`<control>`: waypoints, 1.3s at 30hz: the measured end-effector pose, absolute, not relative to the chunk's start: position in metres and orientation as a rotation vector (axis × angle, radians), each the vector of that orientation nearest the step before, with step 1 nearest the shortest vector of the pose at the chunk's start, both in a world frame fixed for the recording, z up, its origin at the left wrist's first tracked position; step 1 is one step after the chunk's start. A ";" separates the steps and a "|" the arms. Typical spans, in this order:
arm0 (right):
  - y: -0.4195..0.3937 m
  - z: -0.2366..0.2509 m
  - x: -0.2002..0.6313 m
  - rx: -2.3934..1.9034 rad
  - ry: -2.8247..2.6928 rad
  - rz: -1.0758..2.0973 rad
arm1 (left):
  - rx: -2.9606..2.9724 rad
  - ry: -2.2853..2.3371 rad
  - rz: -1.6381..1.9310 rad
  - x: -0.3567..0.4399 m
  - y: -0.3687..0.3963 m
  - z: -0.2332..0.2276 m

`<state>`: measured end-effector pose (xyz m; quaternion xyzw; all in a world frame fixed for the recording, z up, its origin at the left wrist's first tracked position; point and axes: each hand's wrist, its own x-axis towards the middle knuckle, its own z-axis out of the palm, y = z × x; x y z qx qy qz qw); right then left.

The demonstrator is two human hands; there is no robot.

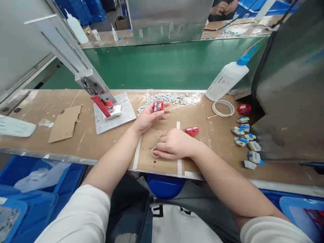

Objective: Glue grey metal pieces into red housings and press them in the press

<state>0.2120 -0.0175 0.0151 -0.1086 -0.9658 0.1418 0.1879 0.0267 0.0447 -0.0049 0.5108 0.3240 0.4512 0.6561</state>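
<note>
Our left hand (148, 118) has its grip closed on a red part (158, 106), held just in front of the grey chip pile (164, 99). Our right hand (174, 144) presses fingers onto a small tape ring (154, 152) on the surface (222, 135). Another red part (192, 131) lies just beside it; a white bottle (226, 81) stands beyond, by a tape roll (223, 108).

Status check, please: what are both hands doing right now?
Left hand holds red part. Right hand presses small tape ring on bench. Second red part beside it.
</note>
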 end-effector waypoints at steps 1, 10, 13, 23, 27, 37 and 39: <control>-0.016 0.014 0.211 -0.339 -2.720 0.399 | 1.196 0.768 1.036 0.026 0.046 -0.005; -0.010 0.012 0.212 -0.363 -2.648 0.715 | 1.330 0.859 1.024 0.022 0.052 -0.014; -0.010 0.011 0.214 -0.403 -2.612 0.878 | 1.319 0.846 0.981 0.022 0.051 -0.014; 0.007 0.022 0.237 -0.853 -2.005 0.790 | 1.377 0.860 0.864 0.019 0.050 -0.016; 0.018 0.021 0.243 -1.061 -1.737 0.587 | 1.429 0.858 0.795 0.020 0.047 -0.013; 0.026 0.007 0.239 -1.086 -1.704 0.568 | 1.478 0.902 0.713 0.021 0.045 -0.008; 0.026 0.006 0.239 -1.086 -1.712 0.565 | 1.487 0.905 0.707 0.021 0.045 -0.009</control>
